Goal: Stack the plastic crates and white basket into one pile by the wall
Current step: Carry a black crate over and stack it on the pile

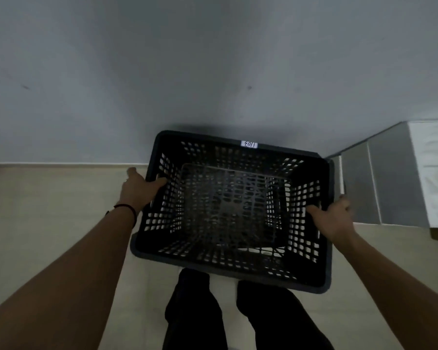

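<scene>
A dark perforated plastic crate fills the middle of the view, open side up, close to the grey wall. A small white label sits on its far rim. My left hand grips the crate's left rim, thumb inside. My right hand grips the right rim the same way. Through the mesh bottom a second grid pattern shows below, perhaps another crate; I cannot tell for sure. No white basket is in view.
The beige tiled floor spreads to the left. At the right stands a grey tiled ledge with a white surface on top. My dark trouser legs are just under the crate's near edge.
</scene>
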